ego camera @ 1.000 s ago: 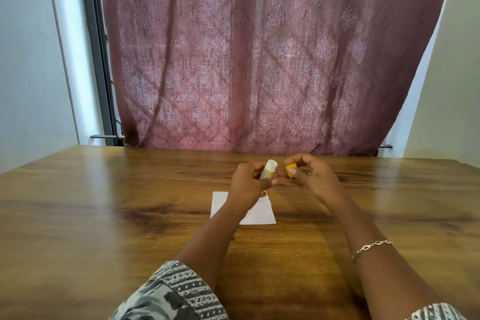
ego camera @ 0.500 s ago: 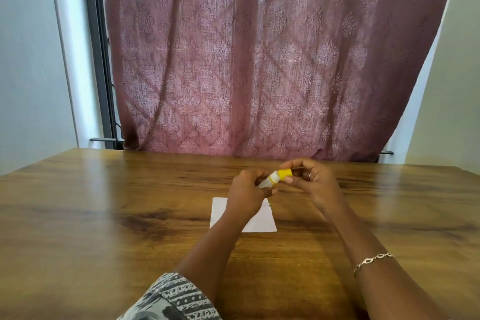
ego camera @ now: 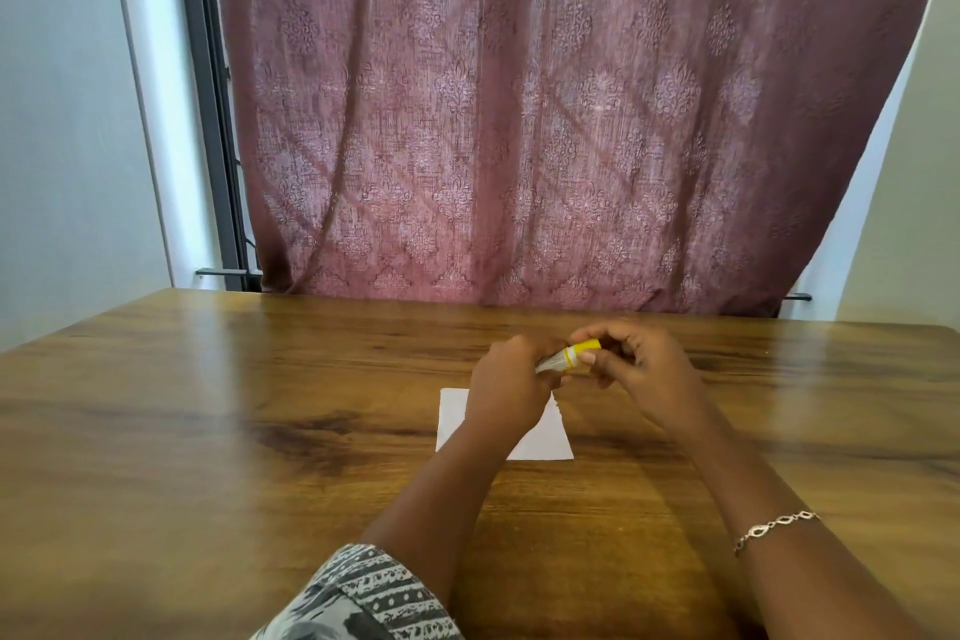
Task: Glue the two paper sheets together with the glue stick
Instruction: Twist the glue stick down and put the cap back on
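A small glue stick (ego camera: 560, 359) with a white body and a yellow cap (ego camera: 586, 346) is held tilted above the table. My left hand (ego camera: 506, 387) grips its body. My right hand (ego camera: 641, 377) pinches the yellow cap, which sits on the stick's end. Below the hands, white paper (ego camera: 545, 437) lies flat on the wooden table (ego camera: 208, 431); my left hand and wrist cover its middle. I cannot tell whether it is one sheet or two stacked.
A dark pink patterned curtain (ego camera: 545, 120) hangs behind the table's far edge, with a dark window frame (ego camera: 208, 94) at its left. Pale walls stand on both sides. A bracelet (ego camera: 776, 528) is on my right wrist.
One second ago the cap was off, held in my right hand beside the open stick. The cap now sits on the stick, which has tilted flatter toward the right.
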The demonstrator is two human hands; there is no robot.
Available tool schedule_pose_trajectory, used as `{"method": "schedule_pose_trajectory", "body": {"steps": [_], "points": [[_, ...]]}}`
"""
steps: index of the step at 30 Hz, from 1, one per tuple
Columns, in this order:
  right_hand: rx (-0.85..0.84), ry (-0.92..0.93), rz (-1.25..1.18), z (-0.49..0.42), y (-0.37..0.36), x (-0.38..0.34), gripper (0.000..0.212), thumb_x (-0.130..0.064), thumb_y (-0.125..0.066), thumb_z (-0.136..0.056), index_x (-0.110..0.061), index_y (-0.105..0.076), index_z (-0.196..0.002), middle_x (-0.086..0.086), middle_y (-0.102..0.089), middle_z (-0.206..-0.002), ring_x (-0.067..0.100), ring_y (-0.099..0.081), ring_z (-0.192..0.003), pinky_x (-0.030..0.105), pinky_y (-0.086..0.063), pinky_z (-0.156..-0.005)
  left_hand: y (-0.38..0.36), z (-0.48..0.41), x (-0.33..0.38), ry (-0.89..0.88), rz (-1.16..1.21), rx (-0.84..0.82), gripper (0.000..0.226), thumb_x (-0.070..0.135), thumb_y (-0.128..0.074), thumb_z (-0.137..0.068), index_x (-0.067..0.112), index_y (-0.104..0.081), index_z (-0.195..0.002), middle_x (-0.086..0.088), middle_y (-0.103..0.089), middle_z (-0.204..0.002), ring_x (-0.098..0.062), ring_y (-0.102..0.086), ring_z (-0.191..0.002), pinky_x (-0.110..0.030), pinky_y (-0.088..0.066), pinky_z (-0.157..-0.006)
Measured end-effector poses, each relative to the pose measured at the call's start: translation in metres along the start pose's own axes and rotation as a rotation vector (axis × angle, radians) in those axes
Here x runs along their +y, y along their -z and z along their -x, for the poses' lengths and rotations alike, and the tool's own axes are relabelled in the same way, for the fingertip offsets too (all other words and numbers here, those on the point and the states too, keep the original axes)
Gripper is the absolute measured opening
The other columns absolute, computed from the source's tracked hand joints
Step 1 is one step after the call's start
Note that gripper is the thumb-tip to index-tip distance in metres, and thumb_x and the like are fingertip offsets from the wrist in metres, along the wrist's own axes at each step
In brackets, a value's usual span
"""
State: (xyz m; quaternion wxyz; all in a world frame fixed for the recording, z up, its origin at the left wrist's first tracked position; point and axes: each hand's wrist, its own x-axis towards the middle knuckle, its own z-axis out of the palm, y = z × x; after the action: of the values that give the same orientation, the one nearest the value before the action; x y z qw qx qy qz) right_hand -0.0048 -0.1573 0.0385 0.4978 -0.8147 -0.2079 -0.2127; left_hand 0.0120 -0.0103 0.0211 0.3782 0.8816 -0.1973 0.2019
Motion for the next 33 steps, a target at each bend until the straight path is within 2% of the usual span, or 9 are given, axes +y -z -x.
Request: {"method": "schedule_pose_trajectory", "body": {"steps": [2, 5, 9, 12, 16, 20, 24, 29, 33], "points": [[0.007, -0.003, 0.080, 0.001, -0.001, -0.001, 0.017, -0.003, -0.061, -0.081, -0.019, -0.065, -0.086, 0.002, -0.061, -0.070, 0.006, -0.052, -0.052, 0.025, -0.048, -0.054, -0.001, 0.000, 0.000, -0.020, -0.027, -0.010, 0.031, 0.019, -0.064, -0.083, 0.023, -0.064, -0.113, -0.009, -0.070, -0.101, -0.028, -0.061, -0.092, -0.034, -0.045, -0.072], [-0.004, 0.015, 0.182, 0.003, -0.002, -0.004, 0.013, -0.007, -0.062, -0.081, -0.015, -0.065, -0.092, 0.005, -0.063, -0.070, 0.015, -0.053, -0.058, 0.036, -0.049, -0.060, 0.000, 0.000, -0.002, -0.027, -0.042, -0.010, 0.030, 0.018, -0.062, -0.084, 0.022, -0.064, -0.114, -0.009, -0.070, -0.100, -0.028, -0.062, -0.092, -0.032, -0.044, -0.072], [-0.062, 0.070, 0.336, 0.004, -0.001, -0.008, 0.019, -0.005, -0.065, -0.079, -0.010, -0.065, -0.097, -0.014, -0.057, -0.072, 0.007, -0.054, -0.065, 0.034, -0.049, -0.070, -0.001, -0.002, -0.005, -0.037, -0.008, -0.019, 0.027, 0.015, -0.065, -0.082, 0.015, -0.067, -0.109, -0.011, -0.071, -0.096, -0.027, -0.062, -0.086, -0.029, -0.040, -0.065], [-0.050, 0.062, 0.405, 0.004, 0.000, -0.009, 0.015, -0.012, -0.063, -0.082, -0.010, -0.066, -0.096, -0.012, -0.055, -0.067, 0.010, -0.054, -0.063, 0.035, -0.048, -0.067, -0.002, -0.002, -0.005, -0.041, -0.026, -0.039, 0.025, 0.015, -0.064, -0.082, 0.012, -0.068, -0.106, -0.013, -0.071, -0.094, -0.028, -0.061, -0.085, -0.030, -0.040, -0.066], [-0.036, 0.032, 0.470, 0.004, -0.004, -0.004, 0.016, -0.024, -0.059, -0.085, -0.011, -0.064, -0.092, -0.013, -0.051, -0.059, 0.005, -0.046, -0.054, 0.027, -0.040, -0.057, -0.002, -0.002, -0.007, -0.037, -0.070, -0.058, 0.026, 0.015, -0.063, -0.082, 0.012, -0.067, -0.107, -0.016, -0.070, -0.094, -0.032, -0.060, -0.088, -0.037, -0.045, -0.074], [-0.059, 0.022, 0.486, 0.005, -0.014, -0.003, 0.023, -0.018, -0.060, -0.084, -0.017, -0.057, -0.106, -0.005, -0.056, -0.081, 0.014, -0.051, -0.072, 0.023, -0.038, -0.060, 0.000, -0.002, -0.011, -0.029, -0.044, -0.060, 0.025, 0.016, -0.064, -0.083, 0.014, -0.068, -0.107, -0.013, -0.071, -0.091, -0.026, -0.060, -0.080, -0.030, -0.039, -0.064], [-0.060, 0.020, 0.518, 0.005, -0.017, -0.005, 0.021, -0.013, -0.055, -0.086, -0.013, -0.056, -0.106, 0.007, -0.067, -0.092, 0.024, -0.060, -0.082, 0.035, -0.046, -0.073, 0.005, -0.002, -0.013, -0.023, -0.067, -0.042, 0.024, 0.012, -0.061, -0.083, 0.011, -0.068, -0.106, -0.014, -0.070, -0.092, -0.029, -0.061, -0.085, -0.026, -0.034, -0.065], [-0.034, 0.050, 0.647, 0.003, -0.017, -0.006, 0.023, -0.023, -0.050, -0.090, -0.015, -0.053, -0.111, 0.004, -0.066, -0.098, 0.011, -0.050, -0.075, 0.019, -0.032, -0.053, 0.005, -0.001, -0.009, -0.057, -0.090, -0.026, 0.024, 0.012, -0.059, -0.084, 0.011, -0.068, -0.107, -0.017, -0.070, -0.089, -0.030, -0.059, -0.082, -0.026, -0.031, -0.063], [-0.036, 0.039, 0.745, 0.002, -0.019, -0.003, 0.026, -0.028, -0.048, -0.091, -0.014, -0.051, -0.113, 0.007, -0.066, -0.102, 0.018, -0.056, -0.082, 0.027, -0.035, -0.064, 0.002, 0.000, -0.013, -0.065, -0.108, -0.044, 0.019, 0.014, -0.059, -0.084, 0.009, -0.068, -0.100, -0.018, -0.068, -0.085, -0.033, -0.059, -0.079, -0.031, -0.034, -0.061]]}}
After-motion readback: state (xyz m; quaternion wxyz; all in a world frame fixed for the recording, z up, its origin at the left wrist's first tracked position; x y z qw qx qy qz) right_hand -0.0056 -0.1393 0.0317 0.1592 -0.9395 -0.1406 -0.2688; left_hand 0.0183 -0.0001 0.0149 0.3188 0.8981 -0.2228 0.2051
